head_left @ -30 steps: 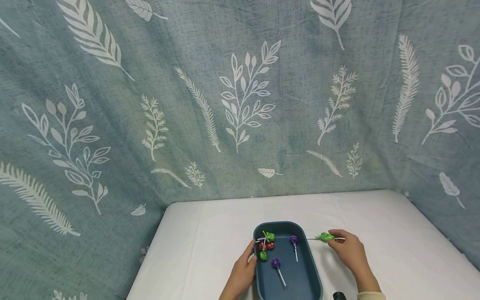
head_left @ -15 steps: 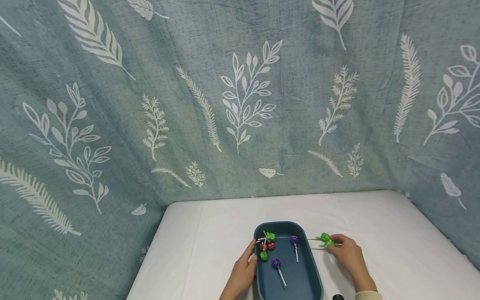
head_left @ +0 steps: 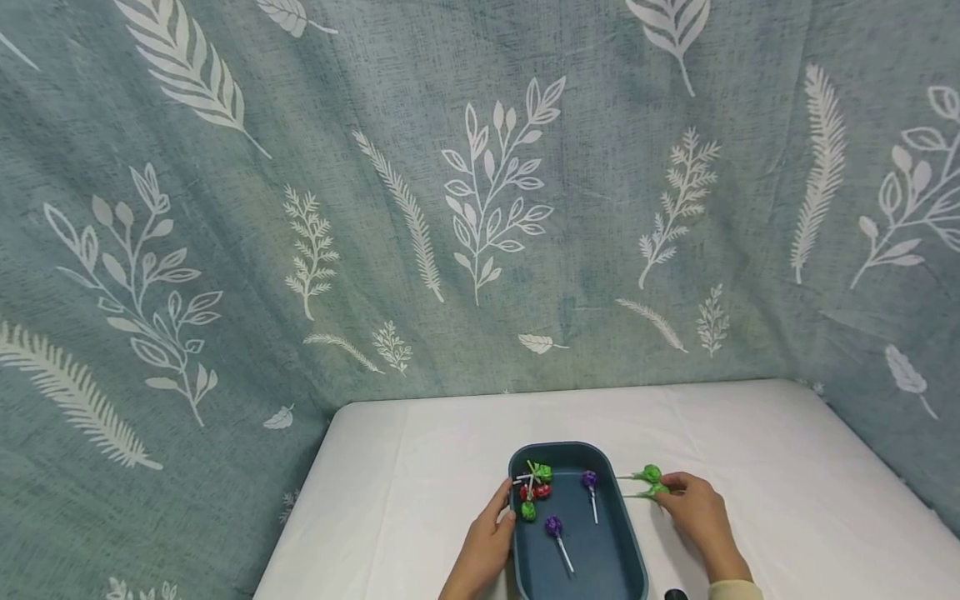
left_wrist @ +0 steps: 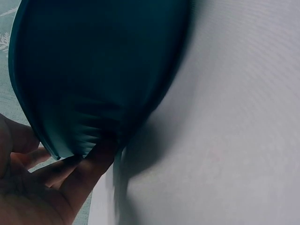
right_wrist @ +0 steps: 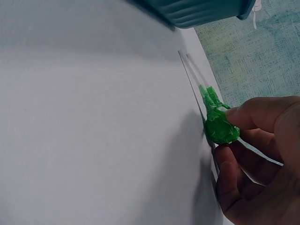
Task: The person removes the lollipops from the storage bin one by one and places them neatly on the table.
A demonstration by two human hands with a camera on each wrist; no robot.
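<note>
My left hand (head_left: 483, 542) rests against the left side of a dark blue tray (head_left: 600, 558). In the left wrist view its fairly straight fingers touch the tray's outer wall (left_wrist: 93, 70). My right hand (head_left: 697, 508) pinches a green-wrapped lollipop (right_wrist: 220, 124) by its head, right of the tray. Beside it on the table lies another green lollipop (head_left: 651, 473), both sticks pointing left at the tray. In the tray, two purple lollipops (head_left: 553, 526) lie apart from each other. Green and red lollipops (head_left: 543, 492) are bunched in the far left corner.
The tray stands on a white-covered table (head_left: 442, 450). Behind and around hangs a blue-green leaf-patterned cloth (head_left: 420, 350). A dark, round-ended object (head_left: 676, 594) shows at the bottom edge, near the right forearm.
My right hand has lowered slightly toward me with a green lollipop, which now lies alongside the other green one instead of over it. The left hand and tray have stayed in place.
</note>
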